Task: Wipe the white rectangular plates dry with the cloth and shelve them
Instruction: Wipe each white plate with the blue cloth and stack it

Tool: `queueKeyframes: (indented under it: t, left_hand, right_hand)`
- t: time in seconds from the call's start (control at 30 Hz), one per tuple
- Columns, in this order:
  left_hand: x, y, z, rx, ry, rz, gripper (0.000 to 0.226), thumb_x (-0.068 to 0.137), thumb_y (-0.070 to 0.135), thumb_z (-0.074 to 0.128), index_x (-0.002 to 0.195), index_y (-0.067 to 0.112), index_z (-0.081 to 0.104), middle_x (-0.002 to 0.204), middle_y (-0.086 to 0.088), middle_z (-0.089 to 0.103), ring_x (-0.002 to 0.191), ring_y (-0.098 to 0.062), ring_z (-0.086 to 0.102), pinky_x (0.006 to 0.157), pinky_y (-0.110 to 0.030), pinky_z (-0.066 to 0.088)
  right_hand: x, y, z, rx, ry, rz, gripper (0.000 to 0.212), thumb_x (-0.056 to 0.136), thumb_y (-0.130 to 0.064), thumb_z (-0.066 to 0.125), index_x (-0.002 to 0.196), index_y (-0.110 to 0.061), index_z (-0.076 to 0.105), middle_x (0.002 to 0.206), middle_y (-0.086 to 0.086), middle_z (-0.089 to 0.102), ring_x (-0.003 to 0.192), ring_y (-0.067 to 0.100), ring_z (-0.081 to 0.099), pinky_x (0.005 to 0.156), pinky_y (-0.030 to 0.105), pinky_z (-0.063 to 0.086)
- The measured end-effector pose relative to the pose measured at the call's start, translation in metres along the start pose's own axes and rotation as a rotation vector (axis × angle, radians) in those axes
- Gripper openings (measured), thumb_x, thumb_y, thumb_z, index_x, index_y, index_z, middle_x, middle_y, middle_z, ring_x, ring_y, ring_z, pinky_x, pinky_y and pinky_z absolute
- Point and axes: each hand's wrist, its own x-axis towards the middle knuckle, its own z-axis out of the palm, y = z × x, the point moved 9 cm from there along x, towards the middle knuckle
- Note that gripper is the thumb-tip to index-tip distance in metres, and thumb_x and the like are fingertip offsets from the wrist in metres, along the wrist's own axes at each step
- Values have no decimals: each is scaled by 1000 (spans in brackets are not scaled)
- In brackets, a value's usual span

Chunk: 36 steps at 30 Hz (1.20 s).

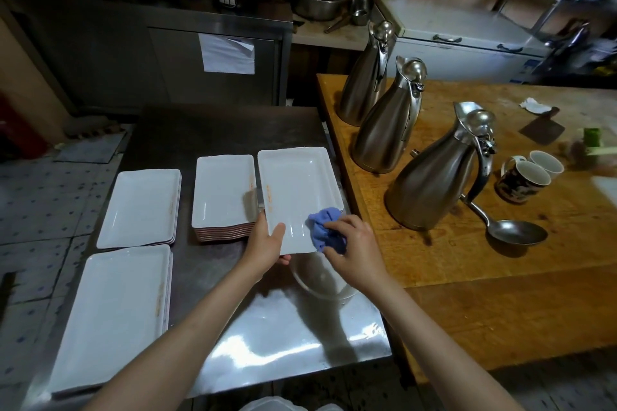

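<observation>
In the head view, the left hand (267, 240) grips the near left corner of a white rectangular plate (293, 190), held above the steel table (267, 344). The right hand (354, 247) clutches a bunched blue cloth (325, 232) and presses it on the plate's near right part. Three plate stacks (223, 190) lie to the left on the table. I judge the wiping is in progress; no plate looks shelved yet.
</observation>
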Motion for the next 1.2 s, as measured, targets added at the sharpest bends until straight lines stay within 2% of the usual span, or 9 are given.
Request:
queueKeyframes:
  t: [0.1, 0.4, 0.57, 0.73, 0.83, 0.93, 1.0, 1.13, 1.2]
  left_hand:
    - [-1, -3, -4, -13, -6, -35, 38, 101, 10, 39, 138, 9, 34, 107, -15, 55, 53, -20, 54, 34, -22, 45]
    - [-7, 3, -7, 44, -76, 11, 42, 101, 13, 40, 142, 12, 32, 115, -17, 56, 58, -18, 57, 38, -21, 46]
    - [-13, 7, -3, 80, -129, 41, 42, 101, 13, 40, 142, 15, 31, 108, -13, 59, 48, -16, 57, 38, -24, 47]
    - [-19, 6, 5, 99, -182, 54, 45, 101, 15, 40, 144, 17, 29, 114, -15, 58, 48, -16, 57, 40, -26, 46]
    - [-22, 6, 8, 100, -215, 55, 46, 101, 15, 40, 145, 19, 27, 117, -17, 57, 46, -14, 56, 41, -25, 45]
    - [-25, 5, 9, 110, -233, 66, 44, 101, 14, 40, 143, 19, 29, 111, -17, 57, 44, -13, 54, 40, -25, 45]
    - [-28, 4, 11, 120, -247, 54, 43, 101, 15, 40, 142, 18, 30, 110, -16, 57, 41, -11, 54, 40, -25, 45]
    - [-33, 5, 14, 98, -275, 36, 40, 101, 13, 40, 140, 16, 32, 87, -6, 60, 38, -10, 51, 38, -24, 43]
    - [-34, 6, 14, 94, -289, 30, 40, 101, 14, 40, 140, 17, 32, 87, -3, 61, 39, -9, 51, 39, -24, 43]
  right_hand:
    - [-1, -2, 1, -81, -17, -63, 41, 78, -10, 72, 118, -16, 65, 118, 5, 53, 109, 21, 44, 92, 19, 31]
    - [12, 5, -1, -46, -6, -46, 36, 80, -3, 70, 114, -15, 68, 106, 4, 57, 100, 15, 46, 79, 6, 30]
    - [26, 2, -10, 2, 57, -32, 34, 81, -2, 67, 114, -12, 67, 104, 6, 57, 98, 18, 52, 85, 21, 44]
    - [43, 6, -25, 4, 113, 16, 34, 84, -5, 66, 118, -13, 64, 108, 4, 56, 95, 9, 47, 81, 8, 36]
    - [54, 9, -31, -1, 117, 38, 33, 85, -7, 66, 118, -13, 64, 107, 6, 57, 96, 13, 50, 85, 14, 38]
    - [64, 13, -35, -2, 132, 59, 32, 85, -8, 67, 116, -13, 65, 108, 8, 60, 100, 20, 54, 87, 23, 44]
    - [68, 16, -39, 34, 153, 79, 32, 85, -8, 67, 116, -14, 64, 110, 6, 61, 101, 17, 55, 87, 22, 45]
    - [72, 26, -49, 183, 240, 191, 36, 80, -8, 72, 113, -16, 59, 105, -5, 58, 99, 11, 58, 85, 26, 54]
    - [74, 26, -52, 170, 270, 214, 34, 79, -9, 73, 111, -13, 62, 103, -3, 60, 94, 11, 58, 86, 27, 54]
